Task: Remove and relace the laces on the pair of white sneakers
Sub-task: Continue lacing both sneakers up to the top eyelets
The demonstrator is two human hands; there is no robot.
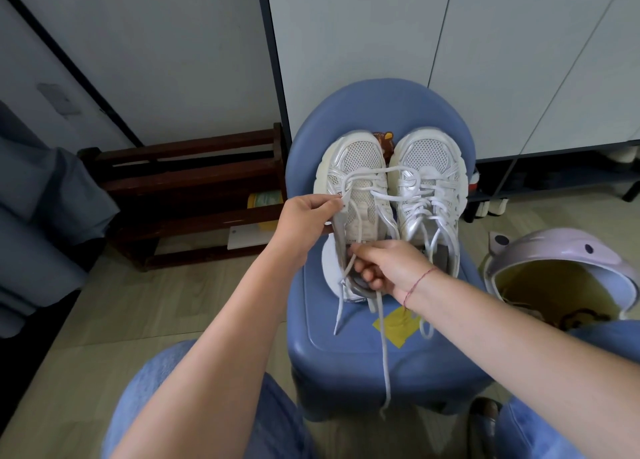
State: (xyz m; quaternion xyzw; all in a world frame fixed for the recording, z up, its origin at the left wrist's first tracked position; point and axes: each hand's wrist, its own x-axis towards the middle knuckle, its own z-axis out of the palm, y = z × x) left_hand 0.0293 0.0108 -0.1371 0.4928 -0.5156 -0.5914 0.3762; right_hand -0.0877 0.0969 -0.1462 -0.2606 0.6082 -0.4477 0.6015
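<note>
Blue plastic chair (346, 348), hard, smooth moulded seat, carries both shoes side by side, toes pointing away from the person. Left-side sneaker (356, 161): white mesh toe, glossy silver-white overlays, chunky foam sole. It probably handles light, with a soft, collapsible upper and a stiffer sole and heel, so the heel collar or sole edge looks the best place to steady it. Right-side sneaker (429, 161): same build, touching its twin, fully laced with its ends loose; neither hand is on it. Left hand (304, 223): thumb and forefinger pressed together, pinching the eyelet edge of the left-side sneaker, though whether a strand is also caught there I cannot tell. Right hand (391, 268): fingers curled round that shoe's heel collar, a strand running under them. Lace (383, 337): flat, woven, white, limp, slightly grippy. Loosened through the upper rows, it crosses onto the other shoe and hangs off the seat front. Best taken near the tip or close to an eyelet, since slack will snag. Yellow sticker (394, 327), flat on the seat.
</note>
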